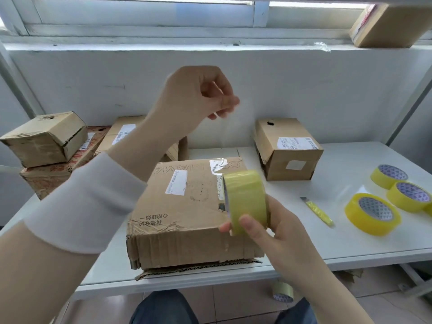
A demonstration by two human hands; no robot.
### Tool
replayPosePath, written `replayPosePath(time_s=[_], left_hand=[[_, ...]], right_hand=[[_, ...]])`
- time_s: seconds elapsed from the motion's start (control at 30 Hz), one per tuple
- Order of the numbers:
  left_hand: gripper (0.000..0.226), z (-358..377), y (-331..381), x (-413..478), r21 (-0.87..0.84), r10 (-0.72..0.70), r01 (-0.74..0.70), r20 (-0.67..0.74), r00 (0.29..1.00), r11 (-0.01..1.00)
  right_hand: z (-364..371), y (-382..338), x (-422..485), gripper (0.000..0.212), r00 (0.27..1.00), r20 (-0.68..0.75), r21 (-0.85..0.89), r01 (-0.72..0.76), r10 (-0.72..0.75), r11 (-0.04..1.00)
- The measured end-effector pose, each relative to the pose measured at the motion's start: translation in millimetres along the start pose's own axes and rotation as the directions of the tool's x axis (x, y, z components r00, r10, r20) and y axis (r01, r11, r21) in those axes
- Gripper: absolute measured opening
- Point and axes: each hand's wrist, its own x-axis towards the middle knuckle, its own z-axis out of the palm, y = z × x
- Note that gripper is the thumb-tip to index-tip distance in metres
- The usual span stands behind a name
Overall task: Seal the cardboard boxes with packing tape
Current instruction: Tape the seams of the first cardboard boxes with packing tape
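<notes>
Boxes number six. At the left, a small box sits on a red-print box, with a back box beside them. Then come the middle box in front of the person, a right box, and a sill box at upper right.

The left hand, raised at centre, pinches the end of a clear strip. The right hand grips the roll it comes from.

No new strip lies on the middle box yet, so I judge the sealing is only starting. Whether the other boxes are sealed, I cannot tell.

Other rolls:
- Three spare rolls on the worktop at right, perhaps a fourth cut by the edge.
- One floor roll.

There is one knife.
</notes>
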Motion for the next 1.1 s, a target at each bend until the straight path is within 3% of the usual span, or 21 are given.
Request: replayPosePath(time_s=[0.07, 0.2, 0.3, 0.4, 0.57, 0.7, 0.83, 1.1], left_hand=[[0.015, 0, -6, 6, 0.035, -0.043, 0.041, 0.048, 0.998, 0.999], [0.013, 1, -14, 13, 0.086, -0.079, 0.072, 0.072, 0.994, 0.994], [0.013, -5, -16, 23, 0.05, -0.056, 0.053, 0.053, 0.997, 0.997], [0.012, -7, -29, 37, 0.01, -0.089, 0.089, 0.054, 0.995, 0.996], [0.011, 14, -82, 46, -0.011, -0.217, 0.221, 0.129, 0.968, 0.975], [0.013, 41, -133, 51, 0.051, -0.357, 0.354, 0.121, 0.926, 0.934], [0.016, 63, -174, 52, 0.24, -0.407, 0.366, 0.154, 0.9, 0.899], [0.015, 76, -211, 58, 0.25, -0.447, 0.402, 0.156, 0.881, 0.881]], right_hand=[[1, 3, -1, 0.038, 0.999, 0.021, -0.004, -0.05, 0.05, 0.999], [4, 9, 2, 0.041, 0.967, -0.182, 0.108, -0.163, 0.18, 0.981], [7, 6, 5, 0.049, 0.933, -0.214, 0.21, -0.246, 0.29, 0.946], [5, -1, 10, 0.054, 0.946, -0.173, 0.21, -0.236, 0.274, 0.949], [2, -7, 10, 0.046, 0.957, 0.025, 0.269, -0.285, 0.289, 0.92], [3, -1, 32, 0.05, 0.922, -0.088, 0.289, -0.339, 0.378, 0.895], [2, 6, 60, 0.041, 0.886, -0.106, 0.297, -0.404, 0.451, 0.865], [3, 23, 84, 0.039, 0.868, -0.084, 0.308, -0.445, 0.49, 0.841]])
